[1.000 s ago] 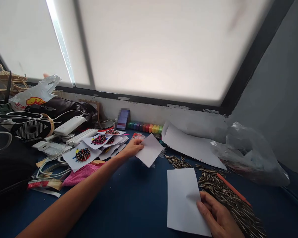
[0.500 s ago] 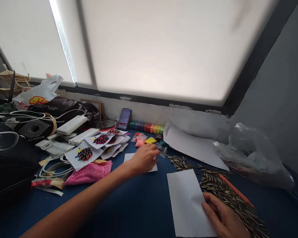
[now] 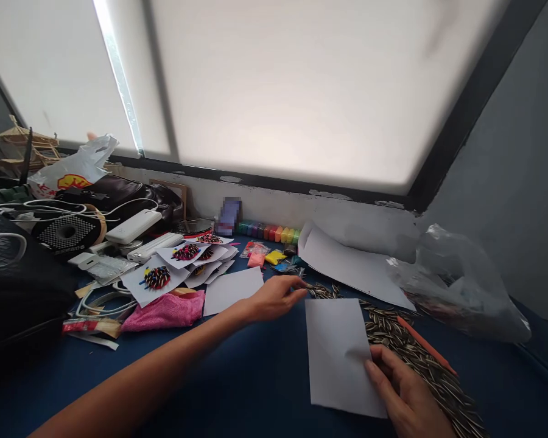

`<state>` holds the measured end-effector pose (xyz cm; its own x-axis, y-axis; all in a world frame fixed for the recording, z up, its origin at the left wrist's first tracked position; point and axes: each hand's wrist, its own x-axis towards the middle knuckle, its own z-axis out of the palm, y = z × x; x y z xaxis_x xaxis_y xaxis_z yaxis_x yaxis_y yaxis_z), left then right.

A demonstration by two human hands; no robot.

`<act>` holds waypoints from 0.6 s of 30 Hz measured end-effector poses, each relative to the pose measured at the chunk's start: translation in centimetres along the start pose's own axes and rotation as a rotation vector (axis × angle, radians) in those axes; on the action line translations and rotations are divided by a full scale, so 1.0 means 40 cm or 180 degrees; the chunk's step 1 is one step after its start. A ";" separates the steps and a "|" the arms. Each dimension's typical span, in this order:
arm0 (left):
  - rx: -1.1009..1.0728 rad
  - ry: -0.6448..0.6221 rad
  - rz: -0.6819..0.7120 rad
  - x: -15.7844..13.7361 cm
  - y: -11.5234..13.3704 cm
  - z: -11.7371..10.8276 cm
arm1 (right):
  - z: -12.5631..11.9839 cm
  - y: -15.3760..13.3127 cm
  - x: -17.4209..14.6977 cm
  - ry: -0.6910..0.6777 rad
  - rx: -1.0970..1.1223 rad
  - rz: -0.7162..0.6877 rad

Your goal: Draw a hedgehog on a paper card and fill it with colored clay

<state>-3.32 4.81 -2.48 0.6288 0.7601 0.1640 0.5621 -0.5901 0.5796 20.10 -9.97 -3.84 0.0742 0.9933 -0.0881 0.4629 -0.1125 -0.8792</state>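
Observation:
A blank white sheet of paper (image 3: 335,359) is gripped at its right edge by my right hand (image 3: 404,389), thumb on top and fingers beneath. Stretched toward the middle, my left hand (image 3: 276,298) has its thumb and fingers apart, with the tips close to a small heap of striped sunflower seeds (image 3: 324,291). I see nothing in it. A second blank white sheet (image 3: 235,289) lies left of that hand. The larger spread of sunflower seeds (image 3: 415,359) sits beside and partly under my right hand, with an orange stick-like strip (image 3: 427,345) on it.
Paper cards with colourful seed-covered shapes (image 3: 158,278) overlap at left, near a pink cloth (image 3: 164,311). Behind are small yellow (image 3: 275,257) and pink packets (image 3: 256,259) and a row of coloured blocks (image 3: 274,233). Large white sheets (image 3: 356,274) and a plastic bag (image 3: 461,292) lie right.
My left hand has moved right, away from the second sheet, toward the small seed heap. That sheet now lies farther left, beside the cards. My right hand still holds its paper.

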 end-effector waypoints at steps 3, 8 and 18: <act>-0.2077 -0.0499 -0.0198 0.009 0.029 0.018 | 0.004 -0.010 -0.003 0.0095 0.0478 -0.0013; -0.3416 -0.0504 -0.0553 0.006 0.041 0.024 | 0.004 -0.054 -0.011 0.0308 0.0738 0.0276; -0.2368 -0.0247 -0.0386 0.010 0.012 -0.003 | 0.066 -0.050 -0.030 -0.0591 -0.0282 0.0211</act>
<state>-2.86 4.86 -2.05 0.6372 0.7703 0.0241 0.1362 -0.1433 0.9803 16.75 -10.86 -3.23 -0.0531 0.9702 -0.2364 0.5389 -0.1715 -0.8247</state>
